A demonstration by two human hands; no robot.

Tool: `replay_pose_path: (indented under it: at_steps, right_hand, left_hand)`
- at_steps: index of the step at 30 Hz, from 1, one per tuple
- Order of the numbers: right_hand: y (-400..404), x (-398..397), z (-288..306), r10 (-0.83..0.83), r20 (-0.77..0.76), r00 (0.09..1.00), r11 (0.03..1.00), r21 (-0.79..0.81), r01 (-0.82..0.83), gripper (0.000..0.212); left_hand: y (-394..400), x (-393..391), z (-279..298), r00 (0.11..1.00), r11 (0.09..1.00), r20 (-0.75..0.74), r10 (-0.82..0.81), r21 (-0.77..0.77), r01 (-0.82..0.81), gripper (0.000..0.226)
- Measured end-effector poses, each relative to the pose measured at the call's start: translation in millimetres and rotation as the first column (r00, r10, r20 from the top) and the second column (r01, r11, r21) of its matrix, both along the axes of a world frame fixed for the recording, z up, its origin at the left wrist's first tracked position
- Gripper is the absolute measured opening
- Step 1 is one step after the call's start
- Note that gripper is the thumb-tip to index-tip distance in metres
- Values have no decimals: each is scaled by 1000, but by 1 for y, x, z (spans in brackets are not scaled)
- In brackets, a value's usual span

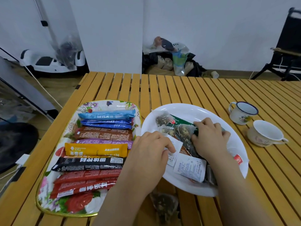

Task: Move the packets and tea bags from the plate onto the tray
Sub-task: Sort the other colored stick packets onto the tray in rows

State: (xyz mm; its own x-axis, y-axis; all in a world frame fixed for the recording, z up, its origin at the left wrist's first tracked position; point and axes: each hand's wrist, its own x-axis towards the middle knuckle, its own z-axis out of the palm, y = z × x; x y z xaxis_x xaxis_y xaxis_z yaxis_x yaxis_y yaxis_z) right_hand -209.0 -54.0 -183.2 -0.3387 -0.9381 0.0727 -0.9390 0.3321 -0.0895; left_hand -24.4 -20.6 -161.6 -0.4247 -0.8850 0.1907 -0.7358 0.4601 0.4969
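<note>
Well past halfway, by judgement: about ten stick packets (pixel 104 150) lie in a row across the floral tray (pixel 71 209), at 9 o'clock of the white plate (pixel 192 108). Left on plate: green packet (pixel 184 122), brown packet underneath, several mesh tea bags (pixel 162 119), white sachets (pixel 189 168). One tea bag (pixel 164 205) lies off-plate on the slatted table (pixel 179 85) at 6 o'clock (easily missed). Left hand (pixel 151 152) pinches a white sachet; right hand (pixel 210 137) curls round the green packet among the tea bags.
</note>
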Motion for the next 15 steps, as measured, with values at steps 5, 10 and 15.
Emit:
replay_pose_path:
  at_steps: [5,10,15]
  right_hand:
    - [0,1,0,-42,48,998,997,-67,45,33]
    - [0,1,5,-11,197,980,987,-155,42,16]
    - [1,-5,17,75,393,916,946,-319,59,14]
  left_hand:
    - [-1,-1,0,1000,1000,-5,2,9,-2,19]
    - [-3,2,-1,1000,1000,-13,6,10,-5,20]
    - [-7,5,-1,996,999,-85,40,-11,-41,20]
